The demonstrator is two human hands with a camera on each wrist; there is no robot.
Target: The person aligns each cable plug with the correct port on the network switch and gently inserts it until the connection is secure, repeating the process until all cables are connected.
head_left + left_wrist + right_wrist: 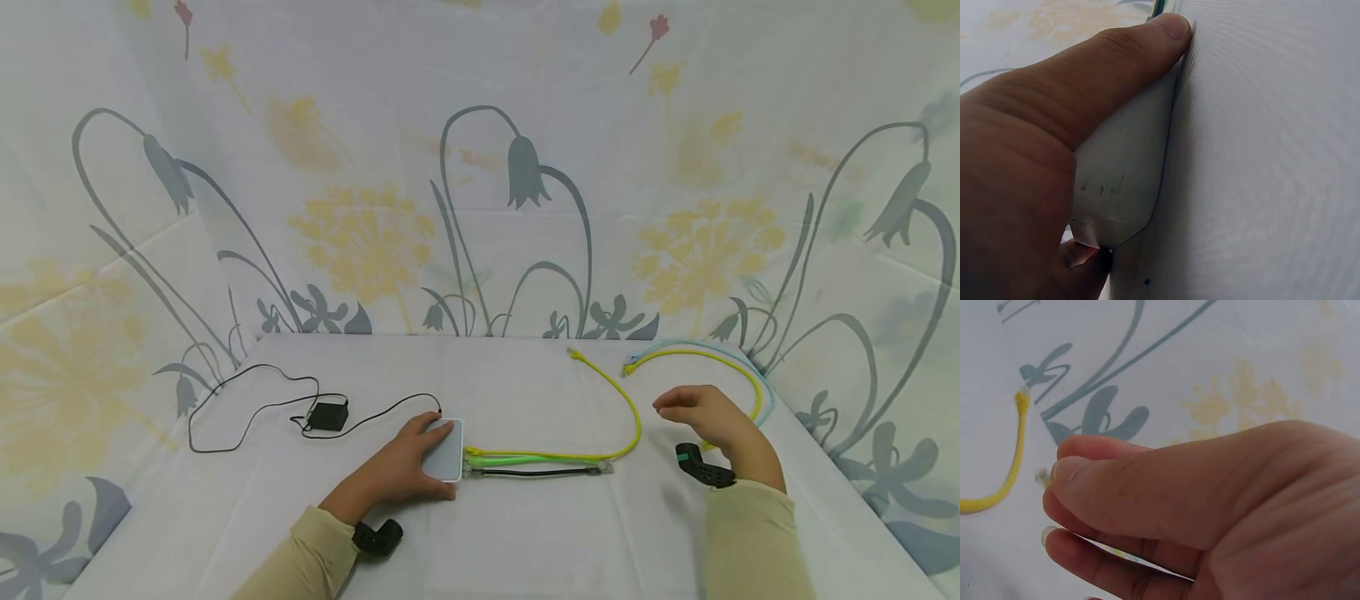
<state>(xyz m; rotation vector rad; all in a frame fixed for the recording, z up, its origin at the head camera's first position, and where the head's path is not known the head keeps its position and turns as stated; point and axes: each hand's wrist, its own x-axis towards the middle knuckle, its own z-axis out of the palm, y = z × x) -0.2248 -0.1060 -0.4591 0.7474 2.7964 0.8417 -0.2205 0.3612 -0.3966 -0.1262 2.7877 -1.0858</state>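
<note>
My left hand [401, 462] grips a small white network box with a grey top [446, 454], thumb on its near side and fingers on its far side. The box's side [1125, 156] shows under my thumb in the left wrist view. At its right side lie the ends of a yellow cable [628, 396], a green cable [517, 459] and a short black cable [540, 473]; whether each is plugged in cannot be told. My right hand [708, 414] hovers above the table at the right, fingers loosely bent, thumb near the index finger, holding nothing visible.
Behind my right hand, another yellow cable [720, 357] and a light blue cable [750, 363] curve along the table. A black power adapter [327, 416] lies left of the box, its thin cord [397, 403] reaching the box's back. Flower-printed cloth [487, 250] stands behind.
</note>
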